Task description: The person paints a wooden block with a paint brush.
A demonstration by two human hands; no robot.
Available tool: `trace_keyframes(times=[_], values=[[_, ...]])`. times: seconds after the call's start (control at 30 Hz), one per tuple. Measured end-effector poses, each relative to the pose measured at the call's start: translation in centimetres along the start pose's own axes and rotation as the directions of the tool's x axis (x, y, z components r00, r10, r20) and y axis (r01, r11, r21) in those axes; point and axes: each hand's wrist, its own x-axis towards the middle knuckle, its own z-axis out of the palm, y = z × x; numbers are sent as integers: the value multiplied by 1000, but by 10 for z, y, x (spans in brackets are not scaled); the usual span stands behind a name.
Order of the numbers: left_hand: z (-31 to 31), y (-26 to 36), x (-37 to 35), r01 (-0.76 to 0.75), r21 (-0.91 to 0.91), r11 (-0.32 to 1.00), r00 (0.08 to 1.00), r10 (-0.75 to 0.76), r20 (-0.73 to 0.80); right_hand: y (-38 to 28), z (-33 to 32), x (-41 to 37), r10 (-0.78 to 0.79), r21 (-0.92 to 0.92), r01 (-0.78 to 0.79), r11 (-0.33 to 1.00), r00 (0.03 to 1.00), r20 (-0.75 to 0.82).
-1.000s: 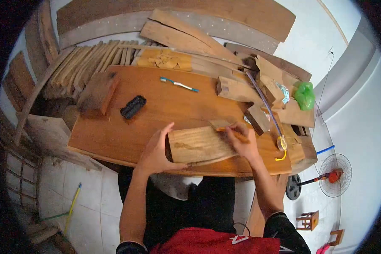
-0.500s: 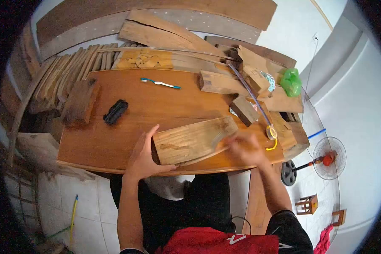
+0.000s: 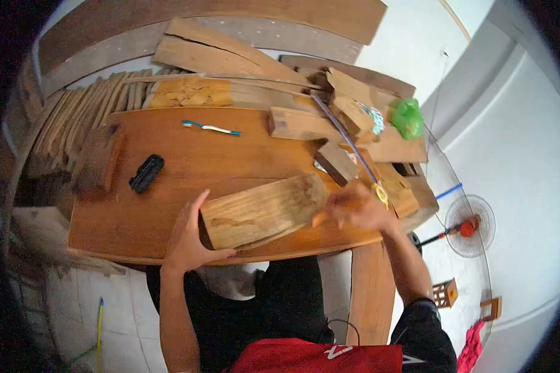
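board (image 3: 261, 211): pale worn plank, dark stains, flat near counter (image 3: 137, 217) front edge | left hand (image 3: 187, 239): clasps its left end | right hand (image 3: 358, 208): blurred at right end, grip cannot be told | red shirt (image 3: 292, 360): white mark, unreadable

blurry right hand (image 3: 354, 208), grip unclear

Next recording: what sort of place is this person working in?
Probably a small, informal woodworking shop. Rough planks and offcuts are piled behind a wooden worktable, the left hand steadies a wood slab on it, and a floor fan stands nearby.
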Motion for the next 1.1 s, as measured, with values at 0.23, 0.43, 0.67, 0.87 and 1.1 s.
trace_keyframes(times=[0.23, 0.43, 0.67, 0.87, 1.1], values=[[-1, 2, 1, 14, 29, 999, 1000, -14, 13, 12, -27, 24, 41, 161, -120, 980, 906, 421], [-6, 1, 1, 31, 84, 996, 999, -34, 39, 25, -2, 78, -460, 27, 472, 881, 842, 284], [-7, 5, 8, 33, 96, 995, 994, -42, 100, -39, 25, 144, -361, -13, 384, 923, 877, 317], [-46, 18, 75, -92, -56, 994, 980, 101, 170, -47, -2, 173, -495, 140, 475, 869, 835, 241], [-91, 75, 198, 116, -298, 947, 887, 36, 460, -36, -40, 168, -367, 383, 438, 814, 897, -246]])
